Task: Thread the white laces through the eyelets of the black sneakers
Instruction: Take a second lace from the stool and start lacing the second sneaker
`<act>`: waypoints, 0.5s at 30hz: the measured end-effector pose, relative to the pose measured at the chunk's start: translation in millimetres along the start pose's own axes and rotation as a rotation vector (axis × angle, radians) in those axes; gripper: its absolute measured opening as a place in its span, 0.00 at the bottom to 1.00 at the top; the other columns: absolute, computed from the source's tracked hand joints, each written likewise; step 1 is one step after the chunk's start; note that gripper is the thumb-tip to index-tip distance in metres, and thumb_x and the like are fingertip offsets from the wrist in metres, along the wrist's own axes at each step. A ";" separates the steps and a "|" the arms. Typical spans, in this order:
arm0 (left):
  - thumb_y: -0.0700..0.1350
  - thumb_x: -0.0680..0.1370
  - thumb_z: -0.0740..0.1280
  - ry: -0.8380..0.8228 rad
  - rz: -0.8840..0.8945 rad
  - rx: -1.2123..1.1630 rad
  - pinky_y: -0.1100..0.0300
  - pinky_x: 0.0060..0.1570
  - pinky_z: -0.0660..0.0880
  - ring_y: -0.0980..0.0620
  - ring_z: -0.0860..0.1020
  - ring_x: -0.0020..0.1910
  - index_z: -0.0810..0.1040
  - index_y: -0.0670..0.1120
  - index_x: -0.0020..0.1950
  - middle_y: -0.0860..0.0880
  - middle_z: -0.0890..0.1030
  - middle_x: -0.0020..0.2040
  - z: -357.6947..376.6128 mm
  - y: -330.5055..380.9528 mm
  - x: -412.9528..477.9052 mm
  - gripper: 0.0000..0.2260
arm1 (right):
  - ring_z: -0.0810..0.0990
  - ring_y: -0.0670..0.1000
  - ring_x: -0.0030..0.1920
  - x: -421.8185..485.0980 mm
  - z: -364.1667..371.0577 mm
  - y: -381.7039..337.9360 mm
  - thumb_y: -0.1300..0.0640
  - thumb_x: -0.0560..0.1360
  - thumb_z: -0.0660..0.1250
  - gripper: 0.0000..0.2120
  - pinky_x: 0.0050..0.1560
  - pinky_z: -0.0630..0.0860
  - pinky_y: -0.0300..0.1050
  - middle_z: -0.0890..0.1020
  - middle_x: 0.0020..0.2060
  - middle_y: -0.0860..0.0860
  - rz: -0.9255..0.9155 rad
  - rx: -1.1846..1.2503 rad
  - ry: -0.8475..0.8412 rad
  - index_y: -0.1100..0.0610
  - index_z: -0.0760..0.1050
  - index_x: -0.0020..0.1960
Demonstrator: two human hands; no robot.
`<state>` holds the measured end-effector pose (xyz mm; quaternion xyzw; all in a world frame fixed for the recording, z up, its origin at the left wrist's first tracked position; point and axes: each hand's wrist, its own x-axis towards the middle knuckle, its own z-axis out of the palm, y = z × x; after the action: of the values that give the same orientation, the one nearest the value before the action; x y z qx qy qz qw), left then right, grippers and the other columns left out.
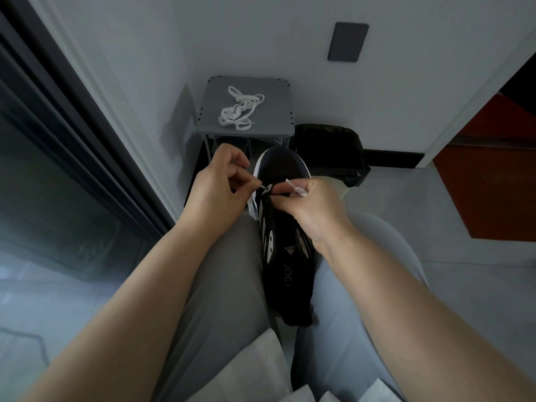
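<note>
A black sneaker (282, 256) with white markings lies between my knees, toe pointing away from me. My left hand (216, 184) pinches the tip of a white lace at an eyelet on the shoe's left side. My right hand (311, 204) rests over the shoe's right side near the toe and grips a white lace end (294, 187) that sticks out between its fingers. A second white lace (239, 111) lies in a loose tangle on a small grey stool (275, 91) beyond the shoe.
A black bag (327, 152) sits on the floor to the right of the stool, against the white wall. A dark-framed glass door (58, 158) runs along the left. An orange panel (493, 184) stands at the right. My grey trousers fill the foreground.
</note>
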<state>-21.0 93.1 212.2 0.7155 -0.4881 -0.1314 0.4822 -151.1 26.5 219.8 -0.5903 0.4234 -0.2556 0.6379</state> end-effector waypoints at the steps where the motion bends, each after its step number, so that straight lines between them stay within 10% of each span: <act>1: 0.39 0.72 0.71 0.002 0.008 0.010 0.68 0.41 0.73 0.59 0.78 0.36 0.65 0.55 0.43 0.58 0.80 0.35 0.3 0.9 -0.6 0.17 | 0.78 0.54 0.37 0.1 -0.1 -0.1 0.68 0.67 0.73 0.05 0.45 0.78 0.46 0.79 0.35 0.61 0.004 -0.011 0.007 0.64 0.80 0.43; 15: 0.39 0.72 0.71 -0.006 -0.059 0.037 0.73 0.36 0.70 0.61 0.77 0.34 0.63 0.56 0.41 0.57 0.80 0.33 1.7 8.5 0.2 0.18 | 0.80 0.48 0.34 -3.2 -1.0 -1.0 0.68 0.67 0.73 0.06 0.42 0.79 0.40 0.81 0.32 0.52 0.002 0.007 0.000 0.58 0.80 0.37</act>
<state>-26.8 91.5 218.4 0.7380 -0.4705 -0.1388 0.4633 -153.4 28.4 221.6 -0.5876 0.4230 -0.2563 0.6404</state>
